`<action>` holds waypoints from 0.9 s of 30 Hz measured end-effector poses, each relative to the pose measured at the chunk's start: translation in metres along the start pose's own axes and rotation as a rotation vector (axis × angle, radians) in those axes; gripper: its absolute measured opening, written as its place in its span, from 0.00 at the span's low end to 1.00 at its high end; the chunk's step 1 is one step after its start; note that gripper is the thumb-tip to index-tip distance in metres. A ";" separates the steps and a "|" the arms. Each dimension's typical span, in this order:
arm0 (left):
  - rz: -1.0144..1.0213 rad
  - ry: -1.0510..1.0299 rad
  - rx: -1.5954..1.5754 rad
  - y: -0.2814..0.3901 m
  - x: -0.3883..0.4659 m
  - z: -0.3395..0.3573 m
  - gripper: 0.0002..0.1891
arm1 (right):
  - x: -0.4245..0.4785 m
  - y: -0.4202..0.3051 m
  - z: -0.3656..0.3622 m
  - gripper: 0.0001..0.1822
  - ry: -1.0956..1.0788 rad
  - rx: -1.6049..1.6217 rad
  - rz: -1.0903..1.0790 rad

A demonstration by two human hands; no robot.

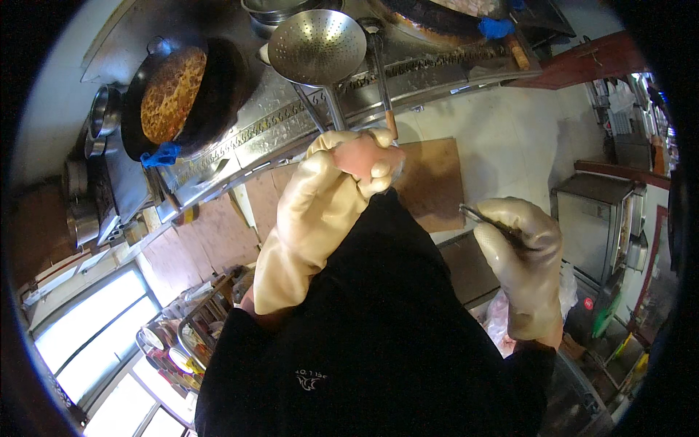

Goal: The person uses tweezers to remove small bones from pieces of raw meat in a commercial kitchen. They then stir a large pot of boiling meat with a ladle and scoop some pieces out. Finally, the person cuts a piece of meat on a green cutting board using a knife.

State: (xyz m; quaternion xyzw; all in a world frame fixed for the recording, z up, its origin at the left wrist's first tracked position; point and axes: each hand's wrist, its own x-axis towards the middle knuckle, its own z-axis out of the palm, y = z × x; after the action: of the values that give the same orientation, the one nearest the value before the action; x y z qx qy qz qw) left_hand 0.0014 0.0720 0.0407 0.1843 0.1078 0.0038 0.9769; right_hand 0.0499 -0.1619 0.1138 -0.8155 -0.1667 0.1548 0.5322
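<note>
My left hand (pixel 322 202), in a cream rubber glove, is closed around a soft pink piece (pixel 355 155) that looks like raw meat. The piece bulges between the thumb and fingers, and part of it is hidden. Apart from it, at the right, my right hand (pixel 513 240) wears a similar glove. It pinches a small, thin metal tool (pixel 471 212), perhaps tweezers, whose tip points left. Beyond my left hand, a perforated metal strainer (pixel 317 48) rests on the steel cooking range (pixel 256 117), with long handles of utensils beside it.
A black wok (pixel 218 93) with brown, bubbly contents (pixel 173 95) sits at the upper left, a blue cloth (pixel 160 155) on its rim. Another wok (pixel 437 22) stands at the upper right. Metal pots (pixel 105 112) line the left side. A steel cabinet (pixel 587 218) stands at the right.
</note>
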 end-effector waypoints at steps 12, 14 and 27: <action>-0.013 0.045 0.242 -0.002 0.000 0.000 0.20 | 0.040 -0.026 0.011 0.11 -0.064 -0.179 -0.167; -0.047 0.111 0.266 -0.001 -0.002 0.003 0.19 | 0.053 -0.027 0.011 0.10 -0.136 -0.165 -0.274; 0.015 0.067 0.450 0.006 -0.012 0.007 0.16 | 0.082 -0.035 0.008 0.10 -0.511 -0.164 0.093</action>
State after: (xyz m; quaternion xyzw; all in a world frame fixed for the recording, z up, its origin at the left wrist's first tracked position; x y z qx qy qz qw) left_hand -0.0090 0.0747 0.0516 0.3981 0.1370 -0.0070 0.9070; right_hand 0.1158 -0.1064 0.1372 -0.7970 -0.2699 0.3660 0.3975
